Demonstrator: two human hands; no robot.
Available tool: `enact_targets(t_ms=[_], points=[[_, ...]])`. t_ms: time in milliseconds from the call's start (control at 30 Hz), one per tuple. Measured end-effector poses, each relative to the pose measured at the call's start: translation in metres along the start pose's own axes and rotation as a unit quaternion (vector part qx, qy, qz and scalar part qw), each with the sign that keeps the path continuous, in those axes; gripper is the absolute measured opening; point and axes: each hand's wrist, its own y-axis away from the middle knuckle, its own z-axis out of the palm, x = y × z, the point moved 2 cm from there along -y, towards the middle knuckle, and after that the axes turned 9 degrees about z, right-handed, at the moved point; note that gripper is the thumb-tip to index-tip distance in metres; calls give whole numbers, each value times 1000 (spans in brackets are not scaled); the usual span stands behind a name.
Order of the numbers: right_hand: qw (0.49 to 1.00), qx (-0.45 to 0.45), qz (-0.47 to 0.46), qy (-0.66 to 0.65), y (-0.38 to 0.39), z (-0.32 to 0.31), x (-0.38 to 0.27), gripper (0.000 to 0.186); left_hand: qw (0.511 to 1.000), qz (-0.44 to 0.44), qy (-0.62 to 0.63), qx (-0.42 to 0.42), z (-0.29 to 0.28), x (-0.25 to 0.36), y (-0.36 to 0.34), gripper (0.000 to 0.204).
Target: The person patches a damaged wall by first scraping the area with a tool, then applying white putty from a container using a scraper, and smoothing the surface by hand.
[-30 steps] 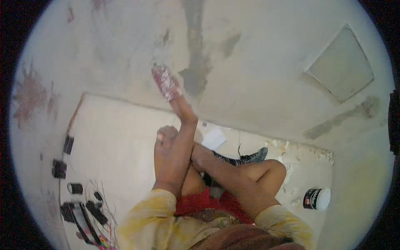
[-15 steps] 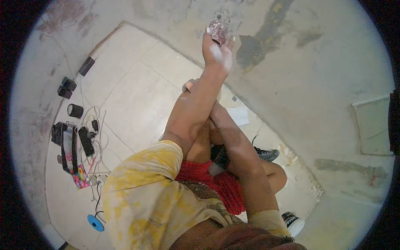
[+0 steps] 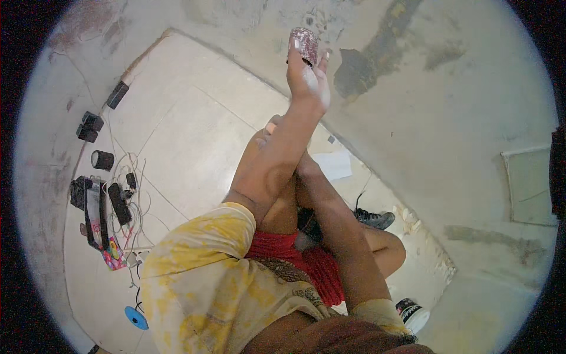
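My left hand (image 3: 306, 75) reaches to the wall (image 3: 407, 124) at the top. It is closed on a reddish-brown, white-dusted curved piece that looks like worn sandpaper (image 3: 303, 45), held against the wall. White powder coats the fingertips and the heel of this hand. My right arm crosses beneath the left forearm. Part of my right hand (image 3: 271, 126) shows past it, resting on my raised knee with the fingers laid over it; nothing is seen in them. The rest of that hand is hidden.
On the tiled floor (image 3: 171, 135) at left lie tangled cables (image 3: 138, 200), a power strip (image 3: 119, 203), black boxes (image 3: 89, 126) and a blue disc (image 3: 136, 317). A white sheet (image 3: 333, 165) lies near the wall base. A bucket (image 3: 413, 315) stands at lower right.
My left hand and the sandpaper have shifted slightly left along the wall. The view has turned a little. My right hand stays on the knee.
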Motion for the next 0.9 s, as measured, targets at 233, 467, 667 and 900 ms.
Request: enact_targets(t_ms=[233, 467, 667, 900], points=[[846, 174, -30, 504, 18, 13, 3, 35, 997, -18, -4, 70, -7, 4, 7, 28], [780, 161, -77, 599, 26, 10, 10, 42, 999, -22, -19, 35, -8, 10, 6, 32], [455, 171, -134, 863, 55, -16, 11, 49, 996, 28, -81, -12, -1, 6, 11, 47], [422, 244, -91, 869, 121, 12, 6, 62, 974, 19, -215, -70, -39, -36, 11, 54]])
